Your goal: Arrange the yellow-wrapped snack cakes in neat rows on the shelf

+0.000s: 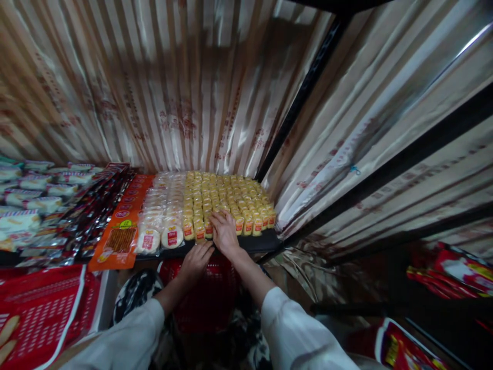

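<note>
At the far left of the shelf (pixel 265 241) lie white-and-blue packets (pixel 23 198) in several overlapping rows, too many and too blurred to count. Next to them runs a band of dark red packets (pixel 96 203), also uncountable. Then comes one column of orange packets (pixel 119 241), overlapped so that only the front one shows whole. Beside it sit round white cakes (pixel 171 236) in clear wrap with red labels, two columns side by side running back to the striped plastic sheeting (pixel 173 103).

The left hand (pixel 196 259) is raised to the shelf's front edge, just under the first yellow packets, back of the hand toward the camera. Its fingertips meet the edge; whether they grip anything cannot be told.

The right hand (pixel 224 231) lies palm down on the front rows of the small yellow packets (pixel 227 198), fingers spread and flat, pressing on them rather than closed around any. These packets stand tightly packed in a block on the right half of the shelf, well over fifty; at least seven show in the front row clear of the hand.

Two hands, both in white sleeves. Below them is one red basket (pixel 210 300). Red printed packs (pixel 462 270) lie at the lower right.
</note>
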Demonstrator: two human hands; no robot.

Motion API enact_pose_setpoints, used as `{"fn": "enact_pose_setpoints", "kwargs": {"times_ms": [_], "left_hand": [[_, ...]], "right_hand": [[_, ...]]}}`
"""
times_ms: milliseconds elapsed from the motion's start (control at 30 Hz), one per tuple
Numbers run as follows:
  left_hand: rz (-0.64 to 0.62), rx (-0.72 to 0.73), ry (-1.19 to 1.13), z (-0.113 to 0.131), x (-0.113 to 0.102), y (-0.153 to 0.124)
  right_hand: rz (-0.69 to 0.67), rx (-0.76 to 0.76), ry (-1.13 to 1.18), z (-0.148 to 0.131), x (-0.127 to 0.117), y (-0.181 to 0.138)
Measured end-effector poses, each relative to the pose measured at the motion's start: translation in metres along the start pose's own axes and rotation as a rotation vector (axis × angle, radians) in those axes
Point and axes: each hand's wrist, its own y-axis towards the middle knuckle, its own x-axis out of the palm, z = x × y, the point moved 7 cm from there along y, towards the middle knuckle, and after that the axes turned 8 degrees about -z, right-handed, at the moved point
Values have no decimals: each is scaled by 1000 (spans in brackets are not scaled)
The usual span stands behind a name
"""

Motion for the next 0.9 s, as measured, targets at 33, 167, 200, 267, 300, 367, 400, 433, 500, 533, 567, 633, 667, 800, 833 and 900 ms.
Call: {"fn": "enact_pose_setpoints", "kwargs": {"times_ms": [33, 167, 200, 267, 300, 367, 400, 433, 500, 533, 567, 633, 667, 800, 833, 900], "left_hand": [[-18, 16, -2, 0, 3, 1], [-100, 73, 16, -6, 14, 6], [-125, 94, 26, -9, 17, 6], [-173, 134, 39, -16, 23, 6], [-198, 148, 41, -19, 25, 6], [-244, 166, 37, -25, 29, 6], [-259, 170, 32, -27, 30, 7], [-268, 169, 27, -28, 30, 7], [-265, 158, 22, -30, 29, 8], [-256, 153, 23, -30, 28, 8], [-244, 149, 24, -29, 27, 8], [-225, 155, 27, -28, 26, 8], [-223, 162, 28, -27, 26, 8], [-260, 164, 14, -28, 31, 7], [-275, 158, 8, -28, 32, 7], [-299, 147, 2, -29, 32, 8]], "right_hand": [[-14, -10, -1, -1, 0, 2], [-75, -38, -10, -2, 2, 12], [-91, -35, -14, -2, 3, 14], [-116, -23, -19, -1, 5, 18], [-122, -14, -21, 0, 6, 20], [-126, -7, -21, 1, 8, 23], [-126, -10, -19, 1, 8, 24], [-126, -14, -17, 2, 8, 26], [-118, -13, -16, 3, 8, 29], [-110, -6, -19, 5, 8, 31], [-101, 4, -25, 7, 8, 33], [-98, 16, -46, 9, 10, 37], [-105, 15, -55, 9, 11, 39], [-156, -16, -73, 7, 18, 45], [-160, -20, -72, 6, 17, 46], [-164, -26, -66, 7, 15, 48]]}}
